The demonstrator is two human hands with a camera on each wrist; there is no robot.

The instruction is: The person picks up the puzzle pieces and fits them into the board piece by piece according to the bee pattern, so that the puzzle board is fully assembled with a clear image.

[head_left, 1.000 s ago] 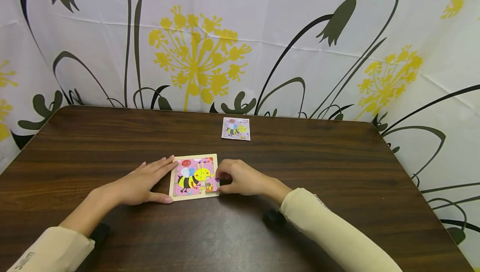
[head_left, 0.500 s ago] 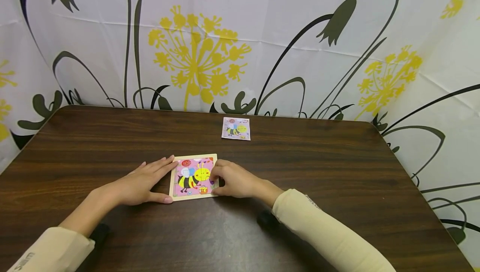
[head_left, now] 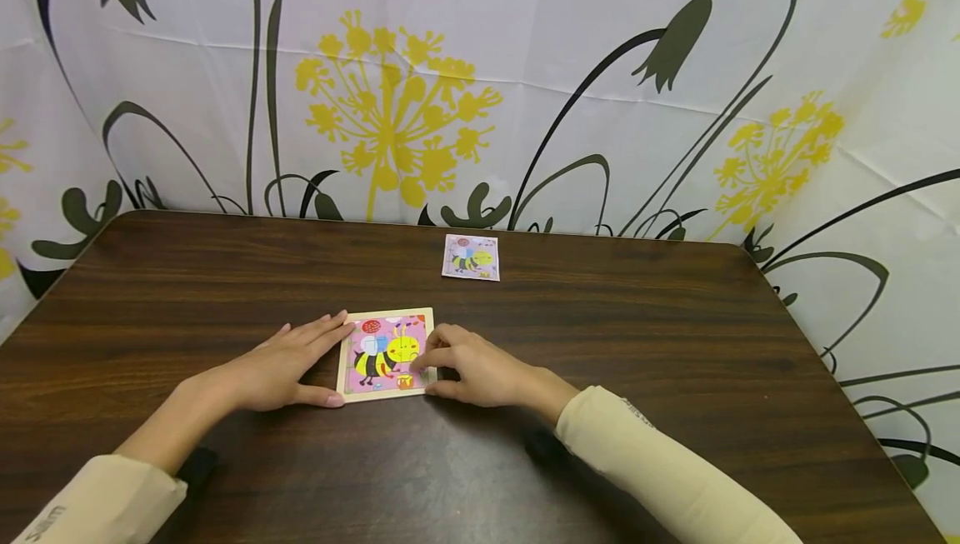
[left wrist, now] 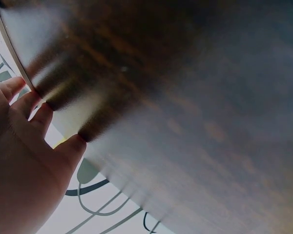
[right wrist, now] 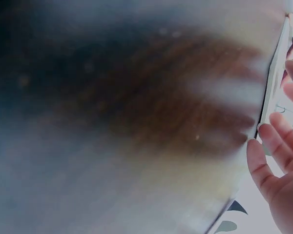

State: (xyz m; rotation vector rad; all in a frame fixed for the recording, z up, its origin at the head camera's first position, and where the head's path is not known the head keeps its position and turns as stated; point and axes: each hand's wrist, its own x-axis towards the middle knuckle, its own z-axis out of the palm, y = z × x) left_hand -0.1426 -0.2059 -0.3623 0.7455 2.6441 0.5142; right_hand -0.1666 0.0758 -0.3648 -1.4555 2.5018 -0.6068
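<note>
A square jigsaw puzzle (head_left: 382, 352) with a yellow-and-black bee on pink lies on the table in a pale wooden frame (head_left: 390, 396). My left hand (head_left: 273, 369) rests spread at its left side, fingertips over the upper left corner and thumb at the lower left one. At the right side is my right hand (head_left: 480, 369), index fingertip on the lower right of the picture and thumb by the frame's bottom right corner. That hand partly hides the puzzle's right edge. In the right wrist view, the right fingers (right wrist: 258, 161) show loosely extended along the frame's thin edge.
A small printed card (head_left: 471, 257) with the same bee picture lies farther back on the dark wood-grain table (head_left: 637, 319). Behind the table's far edge hangs a white curtain (head_left: 570, 44) with yellow and grey-green flowers.
The lower right puzzle piece, raised and askew in my right hand's fingers earlier, now sits flush in the picture. The right fingers have loosened from it. My left hand keeps its place.
</note>
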